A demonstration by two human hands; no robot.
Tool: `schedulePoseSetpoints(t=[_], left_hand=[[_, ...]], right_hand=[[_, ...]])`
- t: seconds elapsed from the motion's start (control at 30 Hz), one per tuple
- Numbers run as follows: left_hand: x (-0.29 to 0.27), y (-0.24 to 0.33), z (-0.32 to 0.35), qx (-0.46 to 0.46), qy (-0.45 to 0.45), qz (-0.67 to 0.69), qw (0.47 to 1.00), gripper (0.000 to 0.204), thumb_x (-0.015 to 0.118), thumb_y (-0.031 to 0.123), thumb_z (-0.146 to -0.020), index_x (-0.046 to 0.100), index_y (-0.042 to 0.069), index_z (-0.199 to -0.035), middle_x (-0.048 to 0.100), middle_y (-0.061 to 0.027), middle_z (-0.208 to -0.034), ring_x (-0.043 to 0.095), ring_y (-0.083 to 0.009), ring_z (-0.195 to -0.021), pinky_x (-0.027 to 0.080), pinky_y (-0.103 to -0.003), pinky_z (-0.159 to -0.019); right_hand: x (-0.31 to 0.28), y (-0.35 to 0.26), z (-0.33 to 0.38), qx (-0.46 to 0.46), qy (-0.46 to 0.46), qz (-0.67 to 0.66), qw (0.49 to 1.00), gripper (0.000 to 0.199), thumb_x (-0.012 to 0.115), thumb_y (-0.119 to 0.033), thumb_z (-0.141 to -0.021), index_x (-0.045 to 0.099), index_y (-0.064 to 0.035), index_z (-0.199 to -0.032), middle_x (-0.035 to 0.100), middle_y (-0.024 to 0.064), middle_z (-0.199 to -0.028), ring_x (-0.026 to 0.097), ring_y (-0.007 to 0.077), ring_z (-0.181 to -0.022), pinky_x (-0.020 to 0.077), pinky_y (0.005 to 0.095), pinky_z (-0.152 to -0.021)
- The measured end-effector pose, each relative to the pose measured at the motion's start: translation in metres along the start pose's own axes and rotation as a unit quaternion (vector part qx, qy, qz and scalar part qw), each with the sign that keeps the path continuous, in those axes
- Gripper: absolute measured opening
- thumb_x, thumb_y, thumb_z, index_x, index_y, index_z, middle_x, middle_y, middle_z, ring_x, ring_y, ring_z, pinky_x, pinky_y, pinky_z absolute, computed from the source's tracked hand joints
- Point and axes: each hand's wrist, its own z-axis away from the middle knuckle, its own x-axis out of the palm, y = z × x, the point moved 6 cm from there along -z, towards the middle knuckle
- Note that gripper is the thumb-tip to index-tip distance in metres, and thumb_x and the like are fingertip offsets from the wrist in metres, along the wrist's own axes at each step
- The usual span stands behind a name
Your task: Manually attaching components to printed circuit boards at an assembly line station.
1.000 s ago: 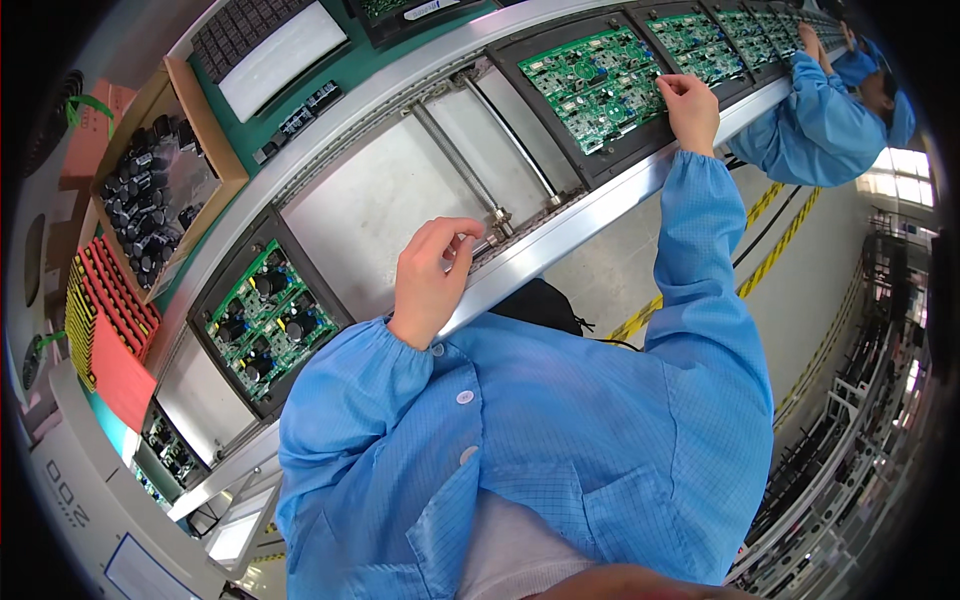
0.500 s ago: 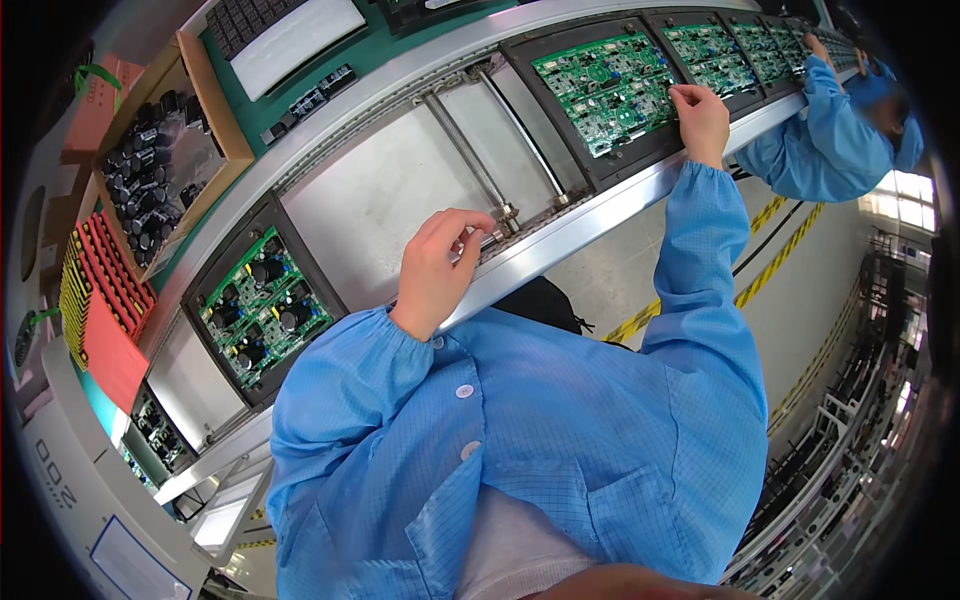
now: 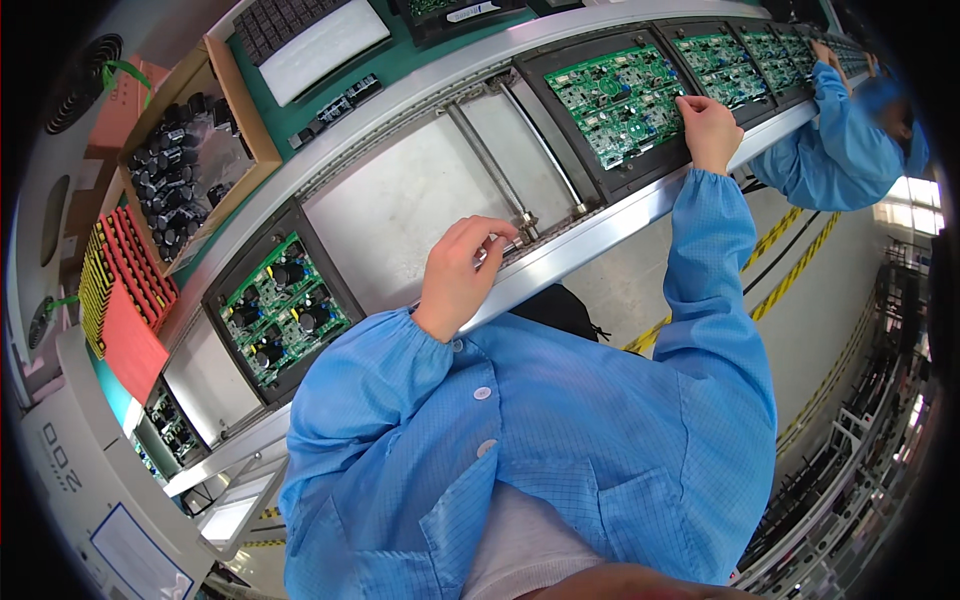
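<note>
Left of the silver metal conveyor point(image 3: 600, 235), and beyond its far rail, lie a red sheet point(image 3: 138, 345) and a brown cardboard box point(image 3: 240, 105) filled with black cylindrical components point(image 3: 165, 180). On the conveyor's left stretch sits a black rectangular frame holding a green circuit board with large black cylinders point(image 3: 288, 310). Beyond the far rail lie a row of black components point(image 3: 340, 108) and a white rectangular slab point(image 3: 325, 55). The left hand point(image 3: 463, 272) is at the conveyor's near rail, beside the metal shafts point(image 3: 482, 160), its fingers curled toward the thumb; whether they meet or hold anything, I cannot tell. Right of the shafts, on the conveyor, lies a black-framed green circuit board with small components point(image 3: 612, 105). The right hand point(image 3: 712, 132) reaches over the near rail to this board's right edge, thumb and forefinger drawn close together; whether something is pinched between them cannot be seen. Farther right along the conveyor are more framed green boards point(image 3: 722, 68) and a co-worker in blue point(image 3: 835, 155).
</note>
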Motion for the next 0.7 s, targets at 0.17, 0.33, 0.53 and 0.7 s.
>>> schedulePoseSetpoints(t=[0.17, 0.33, 0.53, 0.7], left_hand=[[0.001, -0.002, -0.003, 0.0, 0.005, -0.007, 1.0, 0.013, 0.066, 0.0, -0.089, 0.07, 0.007, -0.099, 0.069, -0.0075, -0.092, 0.064, -0.0215, -0.076, 0.053, -0.033, -0.067], [0.002, -0.006, 0.007, -0.005, 0.002, 0.011, 1.0, 0.015, 0.066, -0.001, -0.088, 0.071, 0.005, -0.101, 0.069, -0.0109, -0.093, 0.065, -0.022, -0.079, 0.052, -0.031, -0.068], [-0.071, 0.067, 0.033, 0.096, -0.027, -0.077, 0.992, 0.016, 0.068, -0.001, -0.086, 0.073, 0.005, -0.1, 0.071, -0.0096, -0.094, 0.067, -0.0282, -0.088, 0.053, -0.035, -0.08], [-0.157, 0.065, -0.026, 0.137, 0.049, -0.273, 0.951, 0.017, 0.067, 0.001, -0.083, 0.072, 0.007, -0.098, 0.07, -0.0099, -0.096, 0.062, -0.0323, -0.09, 0.052, -0.041, -0.082]], right_hand=[[-0.002, -0.01, 0.002, -0.009, 0.018, 0.039, 0.999, 0.028, 0.072, -0.047, -0.087, 0.081, -0.0218, -0.095, 0.077, 0.0038, -0.087, 0.071, 0.0278, -0.086, 0.0458, 0.0412, -0.076], [0.014, -0.015, 0.005, -0.038, 0.03, 0.066, 0.997, 0.021, 0.075, -0.042, -0.084, 0.082, -0.024, -0.092, 0.076, 0.0084, -0.086, 0.071, 0.0317, -0.089, 0.0486, 0.0454, -0.077], [-0.016, -0.03, 0.012, -0.111, -0.016, -0.068, 0.991, 0.023, 0.076, -0.025, -0.088, 0.076, -0.0102, -0.105, 0.074, 0.0066, -0.088, 0.07, 0.0246, -0.085, 0.0523, 0.0375, -0.074], [-0.072, -0.181, 0.042, -0.381, -0.046, -0.351, 0.855, 0.027, 0.074, -0.003, -0.084, 0.071, -0.0048, -0.11, 0.067, 0.0107, -0.094, 0.064, 0.0242, -0.082, 0.0518, 0.0354, -0.078]])
